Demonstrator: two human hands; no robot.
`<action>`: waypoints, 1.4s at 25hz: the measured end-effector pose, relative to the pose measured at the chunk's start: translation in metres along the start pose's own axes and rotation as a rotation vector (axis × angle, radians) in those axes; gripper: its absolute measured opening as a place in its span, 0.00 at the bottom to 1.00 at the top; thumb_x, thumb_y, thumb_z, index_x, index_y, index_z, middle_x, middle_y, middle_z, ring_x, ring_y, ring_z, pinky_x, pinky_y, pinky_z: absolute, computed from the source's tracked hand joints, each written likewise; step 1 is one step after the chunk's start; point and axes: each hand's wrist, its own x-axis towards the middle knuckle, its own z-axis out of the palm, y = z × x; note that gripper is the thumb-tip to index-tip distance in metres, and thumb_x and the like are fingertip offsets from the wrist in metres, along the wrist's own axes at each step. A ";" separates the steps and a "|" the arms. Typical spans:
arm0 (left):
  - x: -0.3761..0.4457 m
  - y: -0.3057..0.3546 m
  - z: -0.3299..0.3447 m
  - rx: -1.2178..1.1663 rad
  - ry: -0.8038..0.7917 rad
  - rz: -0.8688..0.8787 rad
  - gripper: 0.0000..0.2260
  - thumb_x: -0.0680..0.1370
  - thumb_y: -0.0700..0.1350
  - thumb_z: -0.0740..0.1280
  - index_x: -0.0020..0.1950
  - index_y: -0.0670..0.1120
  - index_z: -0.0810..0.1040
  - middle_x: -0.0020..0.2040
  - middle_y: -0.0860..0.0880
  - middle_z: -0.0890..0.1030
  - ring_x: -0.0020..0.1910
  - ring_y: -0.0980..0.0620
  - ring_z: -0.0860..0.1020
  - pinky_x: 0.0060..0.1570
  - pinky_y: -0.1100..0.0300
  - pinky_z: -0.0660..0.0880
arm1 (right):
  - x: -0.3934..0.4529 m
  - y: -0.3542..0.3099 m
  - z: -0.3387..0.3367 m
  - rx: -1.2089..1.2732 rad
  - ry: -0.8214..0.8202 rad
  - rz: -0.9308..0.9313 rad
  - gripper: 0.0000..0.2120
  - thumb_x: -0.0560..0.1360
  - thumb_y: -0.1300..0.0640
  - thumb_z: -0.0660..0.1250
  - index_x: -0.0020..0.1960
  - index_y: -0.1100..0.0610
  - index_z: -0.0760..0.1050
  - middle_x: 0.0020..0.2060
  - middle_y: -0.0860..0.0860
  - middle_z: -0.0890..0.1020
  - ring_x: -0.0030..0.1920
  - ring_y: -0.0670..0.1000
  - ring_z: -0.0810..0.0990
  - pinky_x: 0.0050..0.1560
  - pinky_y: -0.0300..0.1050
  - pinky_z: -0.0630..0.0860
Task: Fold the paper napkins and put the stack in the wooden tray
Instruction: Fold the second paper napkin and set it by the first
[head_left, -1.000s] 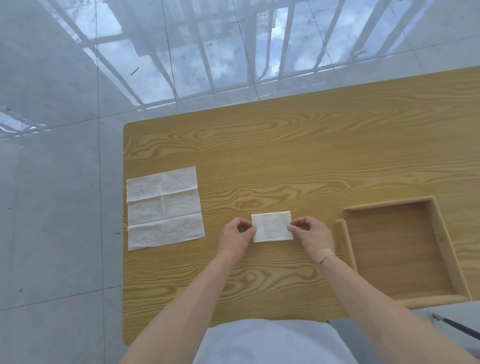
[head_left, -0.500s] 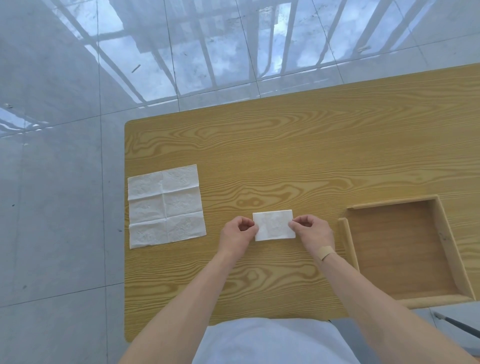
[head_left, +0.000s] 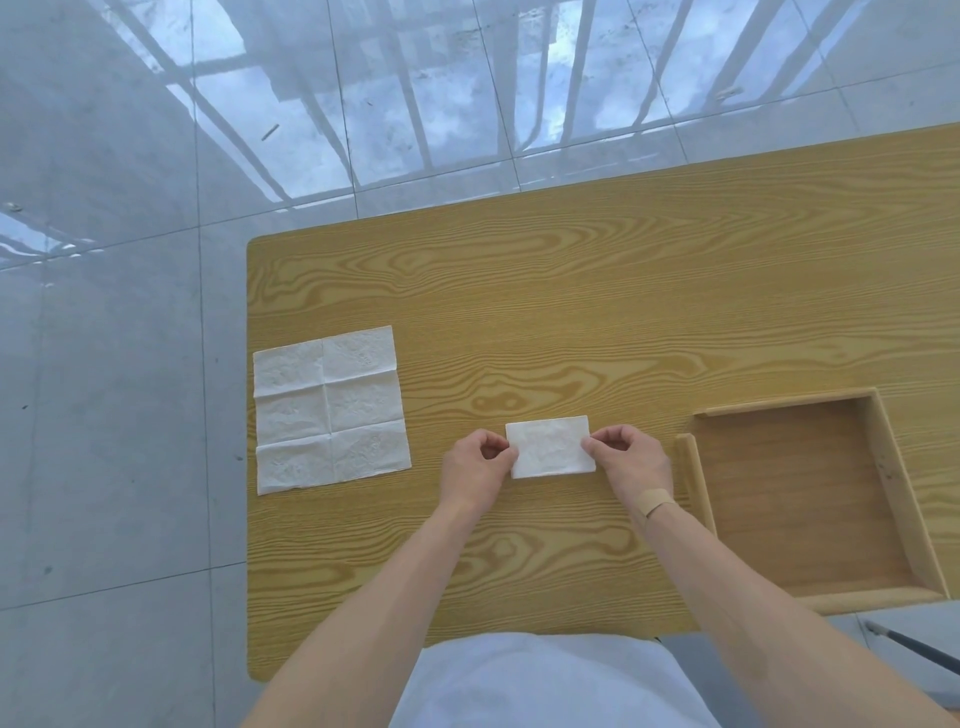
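On the table (head_left: 571, 291) before me, I pinched one folded napkin (head_left: 549, 447) flat, my left hand (head_left: 475, 462) gripping its left edge, my right hand (head_left: 631, 460) its right. Doing this well meant squaring the edges and pressing the crease, I judged. One unfolded napkin (head_left: 330, 410) lay leftward; one wooden tray (head_left: 696, 478), rightward, held nothing.
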 end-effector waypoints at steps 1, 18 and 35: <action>0.000 0.001 0.001 0.022 0.007 0.005 0.03 0.74 0.50 0.71 0.42 0.54 0.79 0.36 0.57 0.81 0.33 0.61 0.76 0.33 0.67 0.71 | 0.000 0.000 0.000 0.003 0.003 0.000 0.05 0.69 0.49 0.74 0.39 0.48 0.80 0.37 0.42 0.84 0.39 0.43 0.80 0.37 0.39 0.71; -0.009 -0.006 -0.004 0.233 0.052 0.032 0.05 0.74 0.54 0.70 0.42 0.54 0.78 0.39 0.57 0.80 0.39 0.59 0.78 0.35 0.62 0.73 | -0.013 -0.003 -0.003 -0.068 -0.043 -0.069 0.06 0.71 0.50 0.73 0.47 0.46 0.79 0.42 0.43 0.83 0.44 0.44 0.81 0.41 0.39 0.74; -0.059 -0.082 -0.098 0.795 -0.124 0.120 0.09 0.78 0.54 0.64 0.55 0.54 0.76 0.52 0.53 0.75 0.50 0.53 0.76 0.50 0.53 0.77 | -0.067 0.006 0.026 -0.974 -0.249 -0.790 0.13 0.78 0.46 0.60 0.61 0.46 0.75 0.56 0.44 0.78 0.56 0.49 0.73 0.52 0.44 0.69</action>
